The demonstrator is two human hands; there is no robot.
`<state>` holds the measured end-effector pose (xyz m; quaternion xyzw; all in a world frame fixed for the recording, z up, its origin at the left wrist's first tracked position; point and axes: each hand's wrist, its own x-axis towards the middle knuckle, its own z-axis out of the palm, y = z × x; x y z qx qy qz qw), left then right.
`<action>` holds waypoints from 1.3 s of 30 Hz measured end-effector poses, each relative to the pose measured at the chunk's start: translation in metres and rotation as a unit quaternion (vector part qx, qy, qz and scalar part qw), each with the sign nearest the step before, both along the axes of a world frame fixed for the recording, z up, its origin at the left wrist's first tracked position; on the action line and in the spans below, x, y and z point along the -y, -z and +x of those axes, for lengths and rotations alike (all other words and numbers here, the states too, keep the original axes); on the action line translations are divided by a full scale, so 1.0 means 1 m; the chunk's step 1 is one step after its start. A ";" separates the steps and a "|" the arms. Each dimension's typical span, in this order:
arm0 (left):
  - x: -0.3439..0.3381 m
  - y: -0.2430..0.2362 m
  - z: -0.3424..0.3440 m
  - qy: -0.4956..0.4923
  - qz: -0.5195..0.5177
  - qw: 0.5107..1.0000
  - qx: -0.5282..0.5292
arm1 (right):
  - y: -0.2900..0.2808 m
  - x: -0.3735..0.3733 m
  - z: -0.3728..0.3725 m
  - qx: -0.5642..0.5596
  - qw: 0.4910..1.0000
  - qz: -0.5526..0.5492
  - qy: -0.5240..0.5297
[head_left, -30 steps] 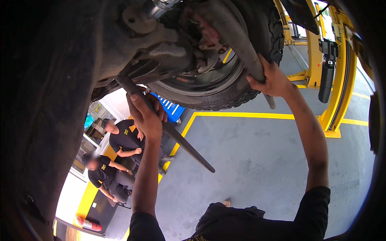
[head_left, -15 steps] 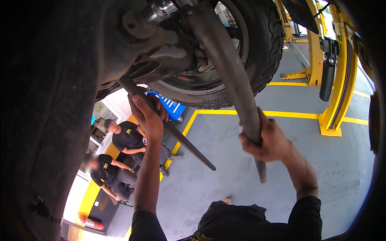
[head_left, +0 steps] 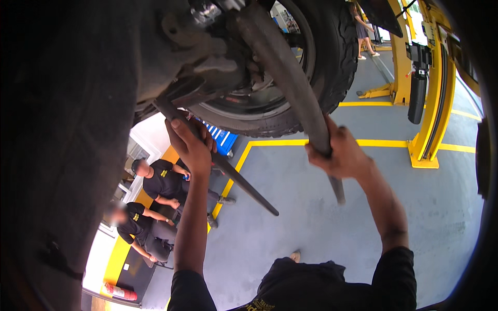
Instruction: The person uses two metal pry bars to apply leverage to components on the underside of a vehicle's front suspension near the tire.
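I stand under a raised vehicle, looking at its wheel (head_left: 332, 62) and suspension parts (head_left: 207, 57). My left hand (head_left: 191, 146) is closed around a long dark pry bar (head_left: 244, 186) wedged up into the suspension; its free end slants down to the right. My right hand (head_left: 340, 155) grips a second, thicker dark bar (head_left: 290, 83) that runs from the hub area down past my fist. Both arms are stretched upward in black sleeves.
A yellow lift post (head_left: 430, 114) with a black arm stands at the right. Yellow lines (head_left: 290, 142) mark the grey floor. Two people in black shirts (head_left: 155, 181) sit at the lower left. A red fire extinguisher (head_left: 119, 292) lies by the wall. A blue cabinet (head_left: 223, 139) sits behind the wheel.
My right hand slid down the thick bar from near the tyre to lower on its shaft, and the bar swung more upright. The left hand kept its hold on the pry bar.
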<state>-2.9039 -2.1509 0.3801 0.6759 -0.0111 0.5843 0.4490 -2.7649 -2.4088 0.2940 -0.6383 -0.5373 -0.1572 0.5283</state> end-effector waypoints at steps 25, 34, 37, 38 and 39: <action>-0.003 -0.007 -0.005 0.082 -0.092 0.987 -0.105 | 0.003 -0.048 -0.075 -0.217 0.960 0.171 -0.046; 0.002 0.009 -0.014 0.208 -0.131 0.969 -0.013 | 0.003 -0.055 -0.094 -0.223 0.960 0.167 -0.002; -0.011 0.017 -0.014 0.223 -0.082 0.970 -0.055 | 0.014 -0.064 -0.089 -0.227 0.946 0.231 -0.014; -0.017 0.022 -0.012 0.272 -0.090 0.954 -0.084 | 0.019 -0.068 -0.086 -0.235 0.933 0.270 -0.027; -0.022 0.022 -0.011 0.321 -0.097 0.935 -0.111 | 0.019 -0.068 -0.084 -0.236 0.934 0.267 -0.021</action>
